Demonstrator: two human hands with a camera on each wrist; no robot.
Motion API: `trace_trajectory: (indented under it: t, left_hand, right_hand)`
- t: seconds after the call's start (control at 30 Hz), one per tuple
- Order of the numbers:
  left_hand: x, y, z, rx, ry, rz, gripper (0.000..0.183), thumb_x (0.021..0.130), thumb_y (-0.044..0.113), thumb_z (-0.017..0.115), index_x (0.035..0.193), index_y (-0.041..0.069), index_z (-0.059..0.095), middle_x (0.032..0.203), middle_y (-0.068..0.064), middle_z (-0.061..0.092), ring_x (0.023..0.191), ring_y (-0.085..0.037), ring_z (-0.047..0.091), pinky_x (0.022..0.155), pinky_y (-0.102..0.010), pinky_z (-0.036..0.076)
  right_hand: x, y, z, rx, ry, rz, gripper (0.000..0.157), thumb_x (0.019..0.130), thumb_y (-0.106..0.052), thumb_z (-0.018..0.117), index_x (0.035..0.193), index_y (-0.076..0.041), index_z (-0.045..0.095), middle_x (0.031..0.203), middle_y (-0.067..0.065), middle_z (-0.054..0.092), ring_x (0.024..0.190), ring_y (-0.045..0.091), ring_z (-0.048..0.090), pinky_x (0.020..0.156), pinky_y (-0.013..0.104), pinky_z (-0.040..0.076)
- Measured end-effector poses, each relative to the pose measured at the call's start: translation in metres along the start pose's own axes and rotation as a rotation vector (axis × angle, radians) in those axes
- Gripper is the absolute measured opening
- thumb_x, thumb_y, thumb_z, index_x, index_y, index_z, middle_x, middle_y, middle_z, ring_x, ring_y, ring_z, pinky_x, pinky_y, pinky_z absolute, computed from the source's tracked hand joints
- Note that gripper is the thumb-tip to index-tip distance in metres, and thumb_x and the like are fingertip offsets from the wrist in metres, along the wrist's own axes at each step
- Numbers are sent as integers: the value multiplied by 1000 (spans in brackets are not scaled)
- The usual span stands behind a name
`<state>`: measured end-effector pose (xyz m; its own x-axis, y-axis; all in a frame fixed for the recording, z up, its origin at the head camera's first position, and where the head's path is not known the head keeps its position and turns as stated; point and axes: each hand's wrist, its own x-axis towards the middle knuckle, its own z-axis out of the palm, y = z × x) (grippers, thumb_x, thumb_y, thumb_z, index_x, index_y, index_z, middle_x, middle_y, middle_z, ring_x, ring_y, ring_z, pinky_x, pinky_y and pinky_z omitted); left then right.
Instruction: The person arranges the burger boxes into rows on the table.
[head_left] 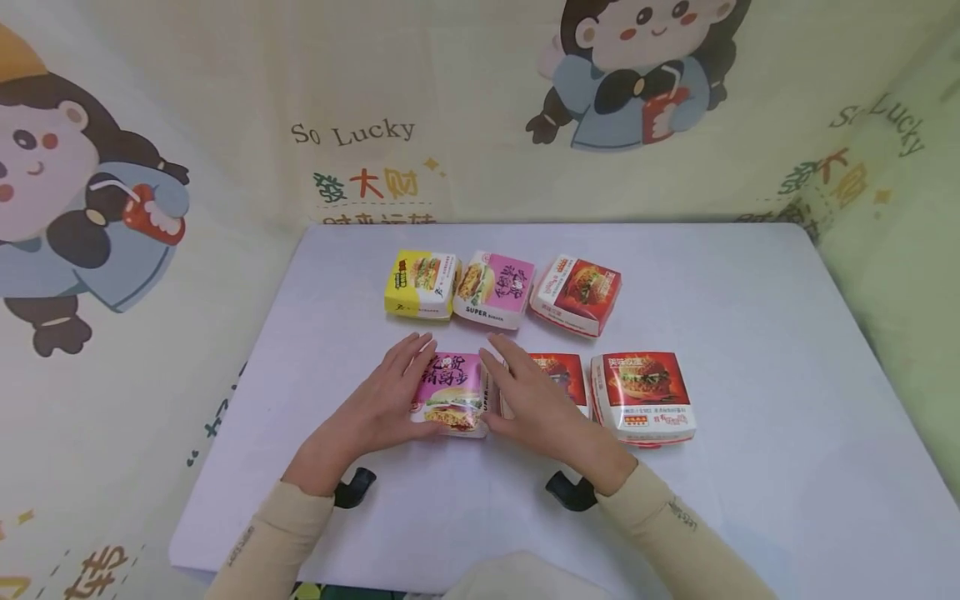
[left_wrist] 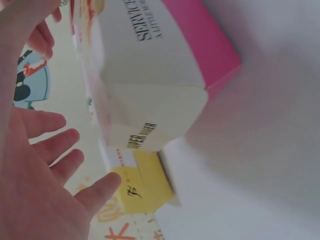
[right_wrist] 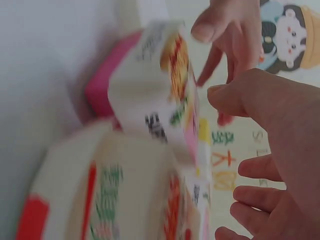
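Note:
A pink and white burger box (head_left: 450, 392) lies at the left end of the near row, burger picture facing up. My left hand (head_left: 378, 404) is at its left side, with fingers extended and apart; the left wrist view shows a gap between these fingers (left_wrist: 60, 145) and the box (left_wrist: 155, 65). On the other side, my right hand (head_left: 547, 417) hovers over a red and white burger box (head_left: 562, 375), partly covering it. Its thumb and fingers (right_wrist: 262, 167) are spread and hold nothing in the right wrist view.
Another red burger box (head_left: 643, 396) ends the near row at right. Behind stand a yellow box (head_left: 422, 283), a pink box (head_left: 495, 289) and a red box (head_left: 577, 296). All rest on the white table (head_left: 772, 333), before a printed curtain (head_left: 480, 108).

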<state>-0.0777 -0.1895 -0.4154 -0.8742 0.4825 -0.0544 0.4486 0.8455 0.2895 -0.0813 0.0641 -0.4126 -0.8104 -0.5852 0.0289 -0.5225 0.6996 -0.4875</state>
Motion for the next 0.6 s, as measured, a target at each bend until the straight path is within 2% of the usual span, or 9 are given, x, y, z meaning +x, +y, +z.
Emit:
trace_trajectory:
  t: [0.27,0.6]
  left_hand:
    - [10,4,-6,-13,-12,-21,111,78,66,72,158,8,22,166,-8,17,153,-26,16,120,-48,32]
    - [26,8,-11,6,-7,-3,106,84,66,63,160,12,13,166,-8,15,154,-25,12,123,-46,26]
  right_hand:
    - [-5,20,-19,27,44,60,84,87,-31,76,155,-8,33,164,12,21,149,30,28,111,46,44]
    - [-6,34,-30,2,33,145,87,88,-36,75,156,-9,29,166,8,15,152,30,20,115,51,39]
